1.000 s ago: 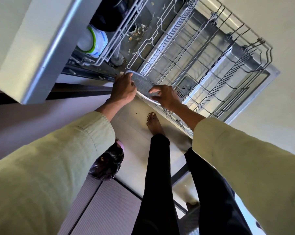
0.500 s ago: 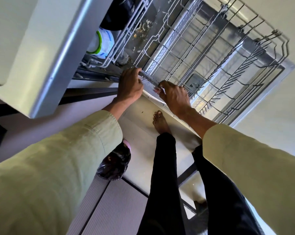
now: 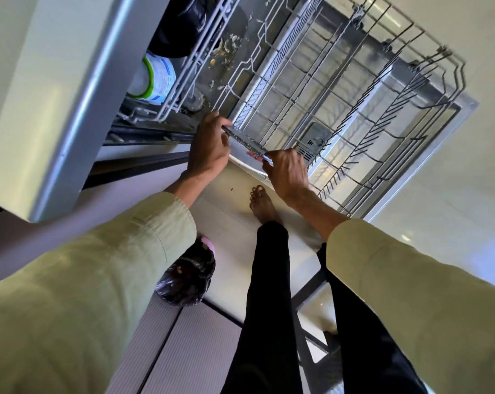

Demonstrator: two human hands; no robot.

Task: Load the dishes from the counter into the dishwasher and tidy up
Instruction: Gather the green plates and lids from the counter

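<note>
A grey speckled plate [image 3: 244, 137] stands on edge at the near rim of the pulled-out wire dishwasher rack [image 3: 354, 89]. My left hand [image 3: 210, 150] grips its left end, and my right hand [image 3: 287, 172] pinches its right end. The rack's tines beyond the plate hold nothing. The dishwasher door [image 3: 428, 155] lies open under the rack. Food scraps litter the dishwasher floor [image 3: 226, 49].
A white cup with a green rim [image 3: 152, 78] and a dark pot [image 3: 180, 27] sit deeper in the dishwasher at upper left. The counter edge [image 3: 78, 109] overhangs on the left. A black bin bag [image 3: 188, 275] sits by my legs; my bare foot [image 3: 262, 203] stands beside the door.
The plate has turned from nearly flat to standing on edge and moved down into the rack's near rim. Both hands kept hold of it.
</note>
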